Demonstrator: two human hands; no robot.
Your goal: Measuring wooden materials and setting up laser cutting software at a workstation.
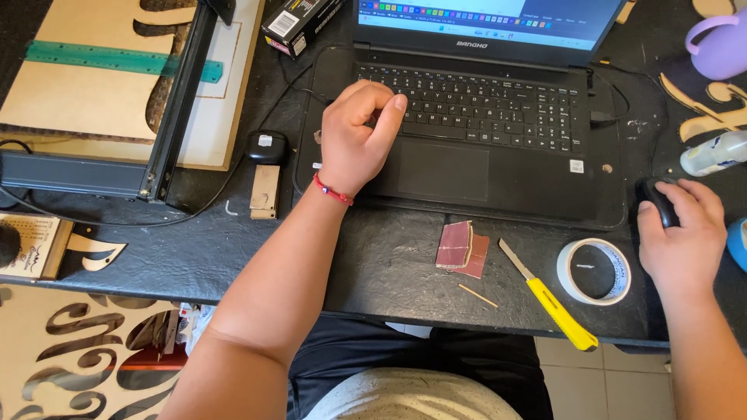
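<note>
Head view, looking down at a black desk [389,264]: your left hand [354,136] rests on the left side of a black laptop [482,148], fingers curled into a loose fist with nothing in it, the knuckles over the lower-left keys and the thumb pointing toward the trackpad. A red cord bracelet [333,191] circles that wrist.

Your right hand [681,233] lies at the desk's right edge, palm down and fingers draped over a black mouse [657,198], which sits just right of the laptop's front corner. Only the mouse's left end shows, so how firmly you grip it is hard to judge; it looks more like a light cover than a squeeze.

Between your forearms, in front of the laptop, lie folded pieces of reddish sandpaper [463,247], a thin wooden stick [477,295], a yellow-handled utility knife [548,294] with its blade out, and a roll of white tape [594,271] lying flat, near your right wrist.

At far left, a green ruler [117,59] rests on a pale wooden board [93,85] beneath a black machine rail [180,97]. A small wooden block [265,191] sits beside the laptop's left edge. A lilac mug [720,43] stands at top right.
</note>
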